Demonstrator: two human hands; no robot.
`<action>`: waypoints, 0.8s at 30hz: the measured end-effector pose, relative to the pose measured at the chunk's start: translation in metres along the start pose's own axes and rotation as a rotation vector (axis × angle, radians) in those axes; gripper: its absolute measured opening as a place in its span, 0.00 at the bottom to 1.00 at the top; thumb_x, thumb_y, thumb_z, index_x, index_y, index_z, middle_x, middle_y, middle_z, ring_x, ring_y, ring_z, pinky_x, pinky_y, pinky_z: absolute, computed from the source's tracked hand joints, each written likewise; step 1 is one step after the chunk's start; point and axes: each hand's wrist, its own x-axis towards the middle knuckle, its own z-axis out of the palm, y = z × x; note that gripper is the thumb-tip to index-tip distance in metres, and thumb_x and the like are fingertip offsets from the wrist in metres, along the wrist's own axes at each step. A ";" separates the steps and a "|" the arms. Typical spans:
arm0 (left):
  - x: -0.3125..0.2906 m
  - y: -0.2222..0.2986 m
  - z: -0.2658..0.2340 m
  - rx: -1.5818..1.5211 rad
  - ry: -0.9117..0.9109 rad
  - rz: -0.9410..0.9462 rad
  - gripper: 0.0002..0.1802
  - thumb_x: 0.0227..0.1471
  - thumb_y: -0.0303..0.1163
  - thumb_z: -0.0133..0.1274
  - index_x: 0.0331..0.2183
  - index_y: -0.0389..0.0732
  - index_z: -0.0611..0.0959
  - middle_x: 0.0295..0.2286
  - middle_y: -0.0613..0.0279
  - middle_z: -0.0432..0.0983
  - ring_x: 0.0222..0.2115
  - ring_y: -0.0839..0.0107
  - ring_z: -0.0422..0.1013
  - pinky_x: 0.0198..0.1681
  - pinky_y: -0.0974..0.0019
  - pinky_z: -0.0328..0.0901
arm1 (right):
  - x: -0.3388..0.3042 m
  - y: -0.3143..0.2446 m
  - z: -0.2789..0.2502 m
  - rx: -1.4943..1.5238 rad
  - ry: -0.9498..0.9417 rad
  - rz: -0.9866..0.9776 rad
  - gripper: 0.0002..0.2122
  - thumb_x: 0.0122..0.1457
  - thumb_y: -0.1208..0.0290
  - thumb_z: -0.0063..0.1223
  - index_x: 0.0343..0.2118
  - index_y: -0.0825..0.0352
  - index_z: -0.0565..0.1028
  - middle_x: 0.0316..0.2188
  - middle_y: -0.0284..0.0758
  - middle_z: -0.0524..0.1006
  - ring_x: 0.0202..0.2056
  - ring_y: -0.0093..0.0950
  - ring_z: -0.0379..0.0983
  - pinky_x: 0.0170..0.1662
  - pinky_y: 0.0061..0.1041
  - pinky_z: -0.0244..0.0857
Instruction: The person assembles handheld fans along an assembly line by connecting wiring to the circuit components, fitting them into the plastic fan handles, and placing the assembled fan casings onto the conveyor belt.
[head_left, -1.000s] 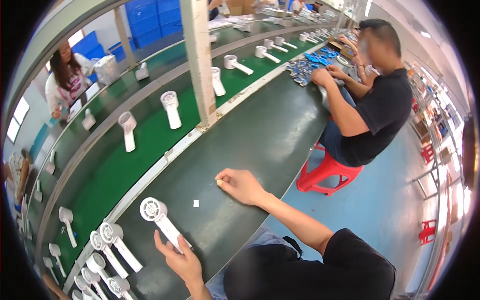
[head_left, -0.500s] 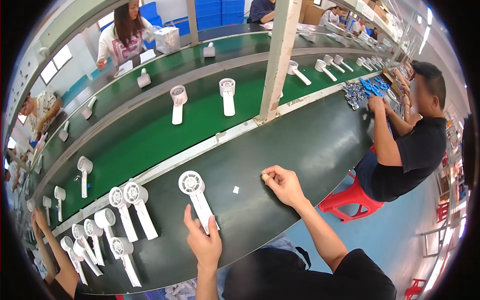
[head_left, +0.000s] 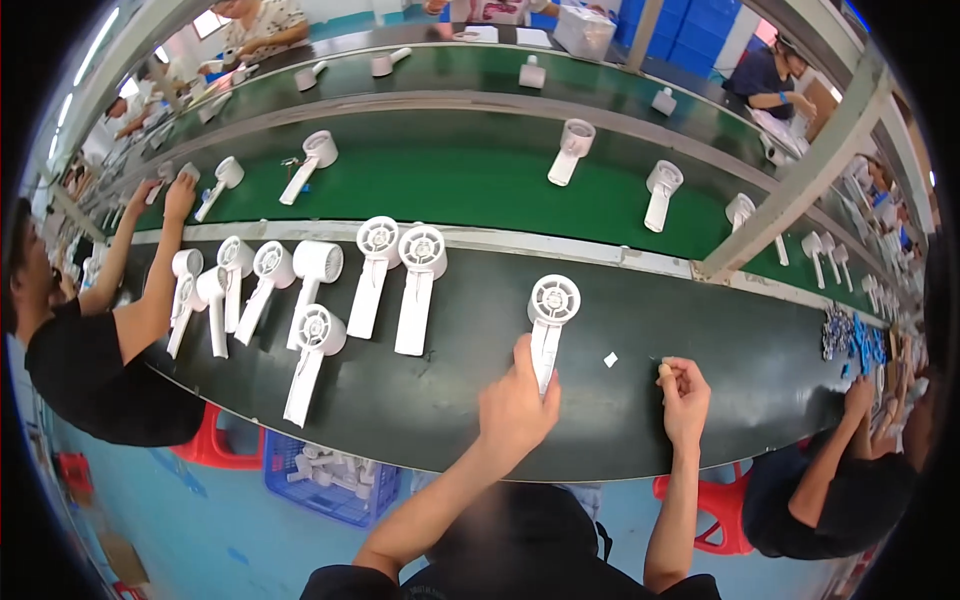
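A white handheld fan [head_left: 555,302] lies on the dark workbench in front of me, its round grille up and its open handle pointing toward me. My left hand [head_left: 516,410] is closed about the lower end of that handle, thumb on the right side and fingers on the left. Right of the fan lies a small white square piece [head_left: 611,359]. Beyond it, my right hand [head_left: 685,400] is held in a pinch just over the bench. Whatever its fingertips hold is too small to make out.
Several more white fans [head_left: 318,330] stand grouped at left. A green conveyor [head_left: 450,190] carries fan bodies past a metal post [head_left: 800,170]. Co-workers sit on both sides. Blue and metallic parts [head_left: 850,340] are heaped far right; a blue basket [head_left: 330,500] sits below the bench.
The view has swung left, bringing in the left co-worker and basket. My left hand has closed further round the fan's handle. My right hand keeps its pinch.
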 end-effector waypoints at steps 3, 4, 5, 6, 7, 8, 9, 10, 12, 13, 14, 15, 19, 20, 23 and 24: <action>-0.005 -0.006 -0.006 -0.022 0.082 0.036 0.32 0.51 0.29 0.56 0.55 0.38 0.64 0.25 0.38 0.78 0.25 0.38 0.75 0.28 0.42 0.68 | -0.002 -0.001 0.003 0.005 -0.014 0.026 0.05 0.64 0.73 0.54 0.38 0.67 0.77 0.24 0.24 0.73 0.26 0.11 0.67 0.24 0.13 0.56; -0.005 -0.009 -0.011 -0.021 0.082 0.033 0.32 0.51 0.29 0.56 0.55 0.38 0.64 0.25 0.38 0.78 0.25 0.38 0.75 0.28 0.42 0.68 | -0.003 -0.005 0.003 0.005 -0.014 0.028 0.05 0.63 0.73 0.54 0.38 0.67 0.77 0.24 0.24 0.73 0.26 0.11 0.67 0.24 0.13 0.56; -0.002 -0.014 -0.019 -0.019 0.105 0.017 0.31 0.52 0.30 0.55 0.55 0.37 0.64 0.26 0.37 0.78 0.26 0.37 0.75 0.29 0.42 0.68 | -0.005 -0.007 0.005 0.004 -0.011 0.032 0.05 0.63 0.73 0.54 0.38 0.67 0.77 0.24 0.24 0.74 0.26 0.11 0.67 0.24 0.13 0.57; 0.002 -0.018 -0.029 -0.017 0.126 0.003 0.30 0.52 0.31 0.55 0.55 0.37 0.64 0.26 0.36 0.78 0.26 0.36 0.75 0.29 0.41 0.68 | -0.006 -0.009 0.006 0.004 -0.009 0.034 0.05 0.63 0.73 0.54 0.38 0.67 0.77 0.24 0.24 0.74 0.26 0.11 0.67 0.24 0.13 0.57; 0.008 -0.015 -0.039 -0.008 0.142 -0.007 0.29 0.53 0.32 0.53 0.55 0.37 0.64 0.28 0.35 0.78 0.28 0.35 0.74 0.31 0.40 0.68 | -0.005 -0.007 0.004 0.005 -0.011 0.027 0.05 0.63 0.72 0.55 0.39 0.67 0.77 0.25 0.24 0.74 0.27 0.11 0.68 0.25 0.13 0.58; 0.016 -0.017 -0.045 0.031 0.128 -0.022 0.29 0.54 0.33 0.53 0.55 0.37 0.64 0.28 0.34 0.78 0.29 0.35 0.74 0.32 0.40 0.68 | -0.004 -0.005 0.003 0.005 -0.009 0.022 0.06 0.63 0.72 0.55 0.39 0.67 0.78 0.26 0.24 0.75 0.27 0.12 0.69 0.25 0.13 0.59; 0.025 -0.015 -0.045 0.066 0.106 -0.028 0.29 0.54 0.34 0.53 0.55 0.38 0.64 0.29 0.34 0.78 0.30 0.35 0.74 0.34 0.40 0.68 | -0.002 0.000 -0.002 -0.003 0.013 0.029 0.06 0.63 0.72 0.55 0.39 0.67 0.78 0.26 0.24 0.75 0.27 0.12 0.69 0.25 0.13 0.59; 0.032 -0.015 -0.046 0.100 0.091 -0.045 0.29 0.55 0.35 0.52 0.55 0.38 0.64 0.29 0.34 0.78 0.30 0.35 0.74 0.35 0.40 0.68 | -0.002 0.006 -0.006 -0.006 0.026 0.006 0.06 0.63 0.71 0.56 0.39 0.67 0.78 0.27 0.24 0.76 0.28 0.12 0.70 0.26 0.13 0.60; 0.042 -0.012 -0.045 0.149 0.032 -0.105 0.29 0.56 0.39 0.51 0.55 0.39 0.65 0.31 0.35 0.78 0.33 0.35 0.75 0.37 0.41 0.68 | -0.002 0.012 -0.013 -0.008 0.047 -0.008 0.07 0.64 0.71 0.56 0.40 0.67 0.78 0.28 0.25 0.77 0.29 0.13 0.71 0.27 0.14 0.61; 0.042 -0.007 -0.046 0.137 0.004 -0.107 0.28 0.56 0.38 0.51 0.55 0.38 0.65 0.32 0.35 0.78 0.33 0.35 0.75 0.38 0.42 0.68 | -0.001 0.006 -0.012 -0.018 0.069 0.004 0.07 0.64 0.70 0.56 0.41 0.67 0.78 0.28 0.25 0.77 0.30 0.13 0.72 0.27 0.14 0.62; 0.040 -0.017 -0.050 0.188 0.024 -0.049 0.31 0.55 0.37 0.53 0.56 0.37 0.64 0.29 0.37 0.79 0.32 0.36 0.75 0.36 0.42 0.69 | -0.001 -0.003 -0.002 0.058 0.133 0.024 0.08 0.64 0.70 0.56 0.42 0.67 0.77 0.28 0.25 0.77 0.29 0.13 0.71 0.27 0.14 0.62; 0.032 -0.019 -0.054 0.152 0.076 -0.033 0.30 0.55 0.37 0.54 0.56 0.37 0.66 0.31 0.37 0.79 0.33 0.36 0.75 0.37 0.44 0.69 | 0.003 -0.007 0.001 0.133 0.194 0.040 0.08 0.64 0.70 0.56 0.42 0.67 0.77 0.28 0.25 0.77 0.28 0.13 0.70 0.27 0.14 0.62; 0.004 0.003 -0.038 0.051 0.063 0.094 0.28 0.57 0.33 0.53 0.57 0.36 0.67 0.32 0.36 0.78 0.33 0.37 0.75 0.38 0.46 0.66 | 0.039 0.022 -0.090 -0.042 0.563 -0.054 0.10 0.62 0.69 0.56 0.43 0.68 0.77 0.28 0.26 0.78 0.25 0.13 0.67 0.27 0.16 0.62; -0.002 0.014 -0.032 0.044 0.014 0.015 0.27 0.58 0.33 0.52 0.57 0.36 0.67 0.34 0.36 0.78 0.35 0.39 0.75 0.40 0.49 0.66 | 0.041 0.026 -0.116 -0.165 0.610 -0.051 0.10 0.61 0.70 0.57 0.42 0.69 0.78 0.27 0.27 0.78 0.24 0.13 0.67 0.27 0.17 0.62; -0.012 0.021 -0.017 0.019 -0.044 -0.037 0.26 0.59 0.33 0.51 0.57 0.36 0.68 0.37 0.37 0.78 0.37 0.41 0.75 0.42 0.51 0.66 | 0.035 0.017 -0.169 -0.398 0.746 -0.024 0.11 0.59 0.69 0.58 0.40 0.70 0.79 0.25 0.28 0.77 0.23 0.14 0.66 0.29 0.18 0.63; -0.015 0.024 -0.017 0.018 -0.012 -0.041 0.26 0.59 0.33 0.51 0.57 0.36 0.68 0.37 0.37 0.78 0.37 0.42 0.75 0.43 0.51 0.66 | 0.031 0.018 -0.176 -0.362 0.728 -0.023 0.10 0.59 0.69 0.58 0.40 0.70 0.78 0.25 0.28 0.76 0.23 0.14 0.66 0.28 0.18 0.63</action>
